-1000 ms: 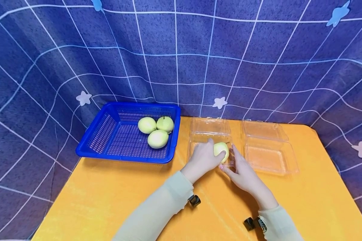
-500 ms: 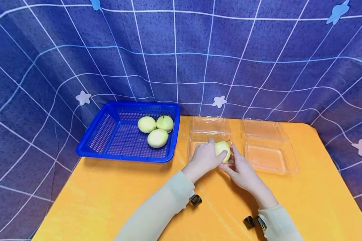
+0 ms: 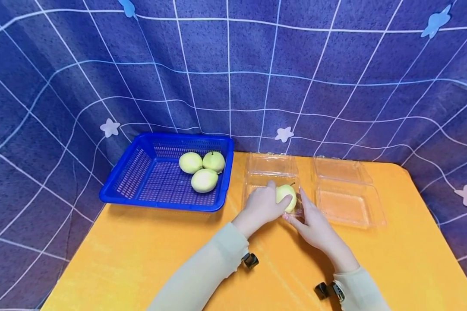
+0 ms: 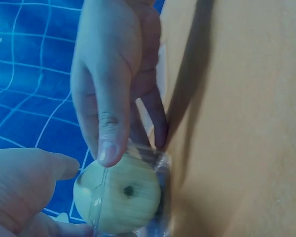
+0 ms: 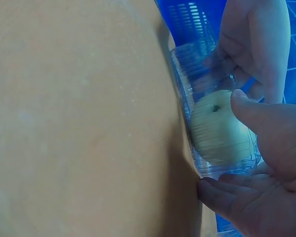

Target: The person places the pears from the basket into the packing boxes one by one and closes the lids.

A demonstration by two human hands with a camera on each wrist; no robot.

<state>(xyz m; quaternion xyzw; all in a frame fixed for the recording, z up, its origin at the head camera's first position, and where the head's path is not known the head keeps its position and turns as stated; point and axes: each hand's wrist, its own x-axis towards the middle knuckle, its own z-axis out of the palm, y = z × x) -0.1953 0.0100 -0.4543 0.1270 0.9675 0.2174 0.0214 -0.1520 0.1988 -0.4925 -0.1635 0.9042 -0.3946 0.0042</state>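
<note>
A pale yellow-green pear (image 3: 285,198) sits at the right end of a clear plastic clamshell box (image 3: 253,181), whose lid stands open toward the back. With thumb and fingers my left hand (image 3: 262,203) grips the pear from the left. My right hand (image 3: 315,224) holds the same box at its right front corner, thumb on the front rim and fingers along the side. In the right wrist view, the pear (image 5: 219,133) shows through the box's clear wall. The left wrist view has the right thumb overlapping the pear's edge (image 4: 128,192).
A blue plastic basket (image 3: 140,203) on the left holds three more pears (image 3: 204,180). To the right lies a second open clear box (image 3: 344,205). Both boxes and the basket rest on the orange-covered table (image 3: 148,255), with a blue curtain (image 3: 233,86) behind.
</note>
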